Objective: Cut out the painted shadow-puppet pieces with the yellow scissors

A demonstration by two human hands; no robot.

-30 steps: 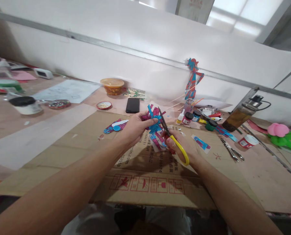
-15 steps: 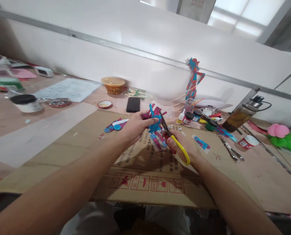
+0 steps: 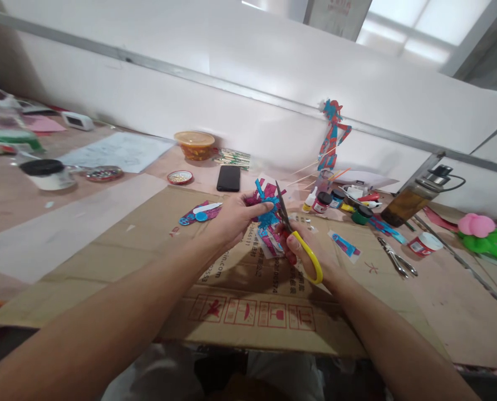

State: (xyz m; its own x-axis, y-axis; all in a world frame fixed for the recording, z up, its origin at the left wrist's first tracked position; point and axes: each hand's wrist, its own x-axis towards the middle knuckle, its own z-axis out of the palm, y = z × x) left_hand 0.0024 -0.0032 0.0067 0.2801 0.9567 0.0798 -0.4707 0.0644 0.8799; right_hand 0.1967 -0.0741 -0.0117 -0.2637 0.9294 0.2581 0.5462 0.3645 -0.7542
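Between the thumb and fingers of my left hand (image 3: 242, 214) is a blue and purple painted cutout (image 3: 269, 209) with a jagged edge. My right hand (image 3: 302, 245) grips yellow-handled scissors (image 3: 310, 257), their dark blades pointing up along the cutout's right side. Whether the blades bite into it I cannot tell. Under my hands, on the cardboard sheet (image 3: 256, 303), lie more painted pieces (image 3: 268, 242), partly hidden. Left of my left hand rests a purple and blue piece (image 3: 190, 216) with a white strip across it. Another small painted piece (image 3: 343, 243) lies right of the scissors.
A black phone (image 3: 229, 179) and a lidded tub (image 3: 195, 146) stand behind the cardboard. Paint jars (image 3: 322, 201), pliers (image 3: 396, 257) and a drink bottle (image 3: 415, 195) are at the right. A red and blue jointed figure (image 3: 331, 133) leans against the wall. A black-lidded jar (image 3: 48, 175) stands left.
The cutout has turned slightly in my left hand and shifted a little right. The scissors' blades have moved slightly right and stand more upright against its edge.
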